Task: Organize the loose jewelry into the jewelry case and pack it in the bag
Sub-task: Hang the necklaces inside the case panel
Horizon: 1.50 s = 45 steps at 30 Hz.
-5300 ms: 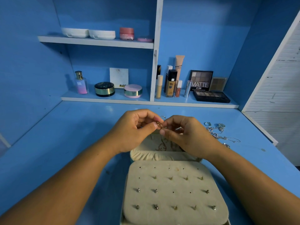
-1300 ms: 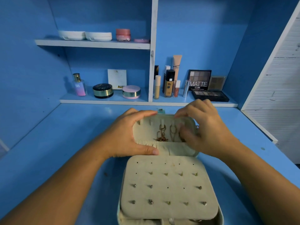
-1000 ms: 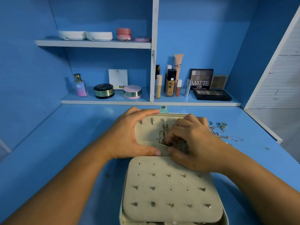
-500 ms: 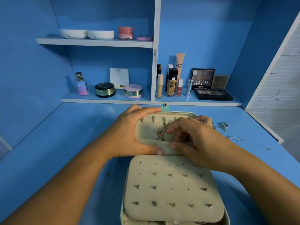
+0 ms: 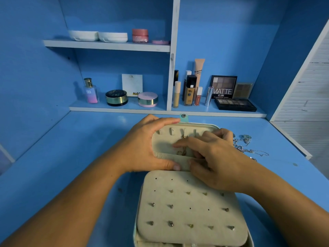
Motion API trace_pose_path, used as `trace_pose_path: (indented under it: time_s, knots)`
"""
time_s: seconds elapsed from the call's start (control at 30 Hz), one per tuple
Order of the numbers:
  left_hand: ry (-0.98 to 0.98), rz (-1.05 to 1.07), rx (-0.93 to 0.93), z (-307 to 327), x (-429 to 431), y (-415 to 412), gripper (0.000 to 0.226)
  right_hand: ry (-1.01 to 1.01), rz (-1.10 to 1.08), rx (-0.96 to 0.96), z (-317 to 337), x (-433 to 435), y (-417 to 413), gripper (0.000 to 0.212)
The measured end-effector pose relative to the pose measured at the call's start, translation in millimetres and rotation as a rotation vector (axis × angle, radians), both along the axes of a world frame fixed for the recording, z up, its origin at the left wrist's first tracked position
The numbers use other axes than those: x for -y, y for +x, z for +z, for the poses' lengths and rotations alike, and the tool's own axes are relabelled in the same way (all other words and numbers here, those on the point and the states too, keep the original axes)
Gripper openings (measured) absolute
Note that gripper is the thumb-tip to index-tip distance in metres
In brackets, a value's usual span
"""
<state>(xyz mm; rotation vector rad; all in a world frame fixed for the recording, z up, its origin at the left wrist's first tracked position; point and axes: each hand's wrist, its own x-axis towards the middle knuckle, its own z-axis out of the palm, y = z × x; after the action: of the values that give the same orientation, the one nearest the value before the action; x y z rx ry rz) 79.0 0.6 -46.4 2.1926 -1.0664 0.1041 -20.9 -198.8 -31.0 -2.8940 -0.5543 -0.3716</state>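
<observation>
The cream jewelry case (image 5: 192, 211) lies open on the blue desk, and several stud earrings sit in its front panel. My left hand (image 5: 146, 148) grips the left edge of the raised lid (image 5: 163, 139), fingers over the top and thumb on the pocket rim. A gold necklace (image 5: 182, 152) hangs from a hook inside the lid. My right hand (image 5: 213, 157) rests inside the lid, its index finger lying straight across the chain and its thumb at the pocket rim. The hand hides much of the chain. Loose silver jewelry (image 5: 246, 145) lies on the desk to the right of the lid.
Behind the case a low shelf (image 5: 124, 108) holds a perfume bottle (image 5: 90, 91), compacts, foundation tubes and eyeshadow palettes (image 5: 235, 104). An upper shelf carries white dishes and a pink jar. A white slatted panel (image 5: 306, 97) borders the desk on the right.
My right hand has gone from working in the lid's pocket to laying its index finger across the hanging gold chain. My left hand has kept its grip on the lid.
</observation>
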Motion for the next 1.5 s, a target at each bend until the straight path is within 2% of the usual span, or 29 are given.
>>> trace_pose_path:
  time_s: [0.07,0.17,0.3,0.43,0.57,0.77,0.9,1.03,1.23,1.33,1.4,1.5]
  knots:
    - [0.004,0.000,-0.002,0.0,0.1,-0.1,0.104,-0.020,0.020,-0.003,0.1,-1.2,0.5,0.041]
    - [0.012,0.004,-0.004,0.4,-0.2,-0.4,0.104,0.040,0.029,-0.032,2.2,1.0,-0.1,0.028]
    - [0.003,0.000,0.005,0.6,-0.5,-0.9,0.103,0.064,0.013,-0.020,0.7,2.7,1.2,0.035]
    - [0.008,0.000,0.005,0.1,-0.3,-0.3,0.103,0.058,0.027,-0.039,-0.5,4.8,1.7,0.026]
    - [0.007,0.002,0.009,-0.2,-0.8,-0.3,0.102,0.071,0.025,-0.016,0.8,8.0,2.5,0.037]
    - [0.010,0.005,0.022,-0.7,-0.6,-0.2,0.102,0.045,-0.001,0.111,-4.9,14.6,8.2,0.031]
    - [0.013,0.018,0.029,-1.7,-1.2,0.9,0.094,0.080,-0.058,0.250,-6.7,20.5,12.0,0.038]
    - [0.009,0.023,0.039,-3.3,-1.6,2.1,0.087,0.073,-0.124,0.149,-1.7,26.1,11.2,0.070]
    - [0.031,0.030,0.019,-4.1,-2.3,3.4,0.085,0.044,-0.146,0.100,-2.5,29.1,12.9,0.081]
    - [0.074,0.036,-0.013,-5.0,-2.6,4.2,0.085,0.023,-0.175,0.015,-4.7,33.2,15.5,0.086]
    - [0.110,0.036,-0.041,-6.7,-3.0,5.2,0.084,0.109,-0.150,-0.047,-3.5,38.1,17.6,0.080]
    - [0.172,0.043,-0.071,-11.6,-3.6,7.9,0.086,0.338,-0.205,-0.050,-2.0,61.7,25.1,0.050]
